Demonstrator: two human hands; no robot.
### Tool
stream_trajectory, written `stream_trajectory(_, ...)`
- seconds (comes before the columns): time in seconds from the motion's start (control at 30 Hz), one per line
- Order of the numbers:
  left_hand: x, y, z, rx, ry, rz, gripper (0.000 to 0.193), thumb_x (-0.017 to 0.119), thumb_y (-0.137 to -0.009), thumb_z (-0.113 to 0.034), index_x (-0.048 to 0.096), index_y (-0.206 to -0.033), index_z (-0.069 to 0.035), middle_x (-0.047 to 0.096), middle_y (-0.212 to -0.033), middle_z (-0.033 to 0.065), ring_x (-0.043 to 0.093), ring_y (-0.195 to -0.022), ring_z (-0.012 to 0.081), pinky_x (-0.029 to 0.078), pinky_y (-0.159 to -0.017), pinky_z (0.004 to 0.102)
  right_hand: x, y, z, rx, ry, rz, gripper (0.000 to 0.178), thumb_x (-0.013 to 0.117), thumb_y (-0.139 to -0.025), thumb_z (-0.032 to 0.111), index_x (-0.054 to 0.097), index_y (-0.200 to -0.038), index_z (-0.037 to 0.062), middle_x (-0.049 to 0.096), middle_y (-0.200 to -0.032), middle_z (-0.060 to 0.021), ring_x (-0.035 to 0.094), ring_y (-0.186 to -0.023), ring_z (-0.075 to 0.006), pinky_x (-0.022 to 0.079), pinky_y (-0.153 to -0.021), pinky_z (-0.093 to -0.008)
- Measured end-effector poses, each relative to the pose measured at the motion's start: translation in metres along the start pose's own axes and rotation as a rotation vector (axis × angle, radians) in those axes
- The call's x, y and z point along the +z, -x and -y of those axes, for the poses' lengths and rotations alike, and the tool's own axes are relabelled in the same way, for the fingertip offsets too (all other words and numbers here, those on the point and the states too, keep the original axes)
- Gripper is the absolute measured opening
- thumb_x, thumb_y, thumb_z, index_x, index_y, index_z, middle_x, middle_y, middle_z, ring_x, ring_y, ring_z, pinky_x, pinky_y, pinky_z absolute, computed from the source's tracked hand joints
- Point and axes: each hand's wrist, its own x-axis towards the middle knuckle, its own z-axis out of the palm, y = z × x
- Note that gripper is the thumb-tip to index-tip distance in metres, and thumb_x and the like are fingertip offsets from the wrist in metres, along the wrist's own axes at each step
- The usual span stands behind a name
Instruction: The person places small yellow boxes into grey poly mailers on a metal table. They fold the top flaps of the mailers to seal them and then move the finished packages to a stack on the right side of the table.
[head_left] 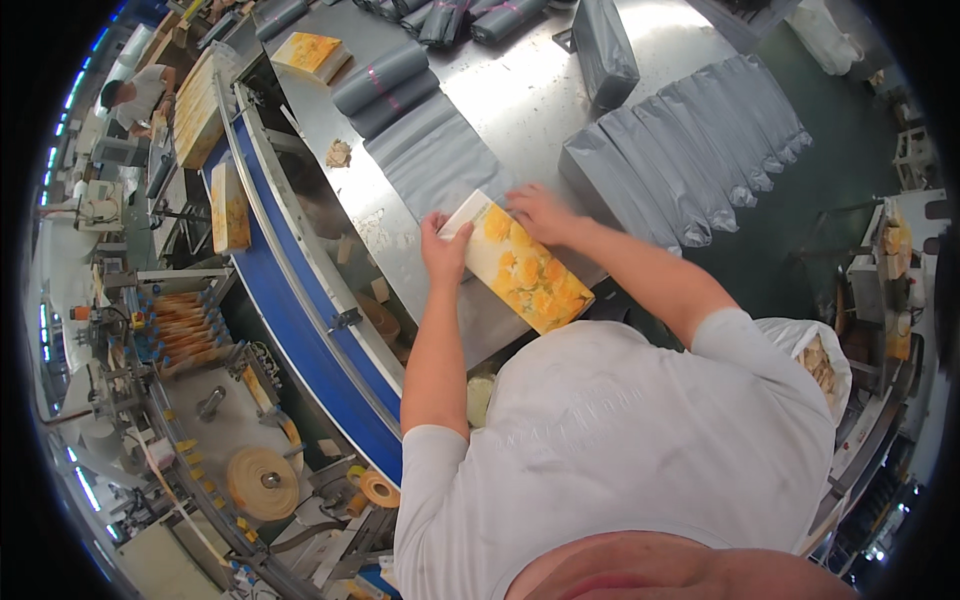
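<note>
A long white pack printed with yellow flowers is tilted at the near edge of the metal table. My left hand is closed on its left end, thumb on top. Beside the pack's far right edge is my right hand; motion smears its fingers, so I cannot tell whether they grip anything. Flat grey plastic bags lie overlapped just beyond the pack, its far end over the nearest ones. On the right, several filled grey bags lean in a row.
Left of the table runs a blue conveyor belt carrying another flower-printed pack. A grey-wrapped block and rolled grey bags occupy the table's far side. A crumpled brown scrap lies near its left edge. A co-worker stands far left.
</note>
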Motion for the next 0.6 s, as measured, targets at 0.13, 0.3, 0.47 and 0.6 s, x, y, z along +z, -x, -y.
stream_trajectory(0.13,0.001,-0.01,-0.047,-0.021,-0.241,0.146,0.059,0.088,-0.081,-0.015,0.063,-0.133,-0.001,0.067,-0.114,0.0112,0.066,-0.104,0.0241,0.053,-0.094,0.0368,-0.025,-0.029,-0.003,-0.089,0.262,0.197,0.061,0.062,-0.094,0.016,0.053,-0.154,0.0211,0.035,-0.17,0.0002,0.023,-0.158,-0.0351,0.022,-0.126,-0.053)
stream_trajectory(0.3,0.0,-0.024,-0.086,0.101,-0.834,0.505,0.057,0.085,-0.081,-0.033,0.07,-0.13,-0.009,0.05,-0.143,0.0255,0.054,-0.126,0.04,0.046,-0.108,0.0471,-0.041,-0.039,0.014,-0.08,0.159,0.169,0.077,0.057,-0.089,0.006,0.04,-0.163,0.0169,0.033,-0.171,-0.0009,0.027,-0.155,-0.0371,0.024,-0.125,-0.0532)
stream_trajectory(0.47,0.031,-0.015,-0.085,0.172,-0.962,0.174,0.073,0.086,-0.081,-0.047,0.064,-0.136,-0.005,0.019,-0.164,0.0377,0.018,-0.153,0.0525,0.025,-0.125,0.0532,-0.046,-0.013,0.016,-0.196,0.093,0.154,0.083,0.059,-0.084,0.0,0.039,-0.163,0.0173,0.033,-0.171,-0.0002,0.033,-0.151,-0.0355,0.026,-0.123,-0.0537)
stream_trajectory(0.6,0.037,0.016,0.015,0.028,-0.438,-0.128,0.083,0.083,-0.087,-0.043,0.048,-0.147,0.004,0.037,-0.153,0.0347,0.041,-0.14,0.0493,0.034,-0.119,0.0514,-0.017,-0.012,-0.009,-0.176,-0.175,-0.112,0.067,0.065,-0.084,0.003,0.053,-0.15,0.0134,0.051,-0.154,-0.0074,0.045,-0.141,-0.0367,0.039,-0.116,-0.0457)
